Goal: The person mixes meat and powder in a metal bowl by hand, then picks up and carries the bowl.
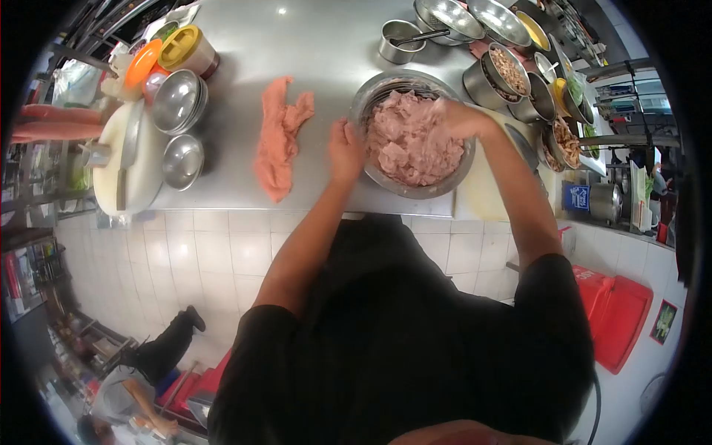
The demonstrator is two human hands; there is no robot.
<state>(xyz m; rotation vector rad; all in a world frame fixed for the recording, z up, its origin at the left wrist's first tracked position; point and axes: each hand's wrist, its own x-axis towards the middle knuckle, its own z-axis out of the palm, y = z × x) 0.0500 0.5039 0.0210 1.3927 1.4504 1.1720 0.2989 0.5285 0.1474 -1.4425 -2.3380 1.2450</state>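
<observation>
A wide metal bowl on the steel table holds a heap of pale pink raw meat, in thin, wet-looking pieces. My left hand is at the bowl's left rim, its fingers curled against the metal. My right hand reaches into the meat from the right; its fingers are blurred and partly hidden there. Left of the bowl, a crumpled salmon-coloured cloth lies on the table. Under the bowl's right side is a pale cutting board.
At left, a cleaver lies on a round white board, beside stacked metal bowls and a yellow-lidded tub. A small pot stands behind. Several food containers crowd the right. Another person is at lower left.
</observation>
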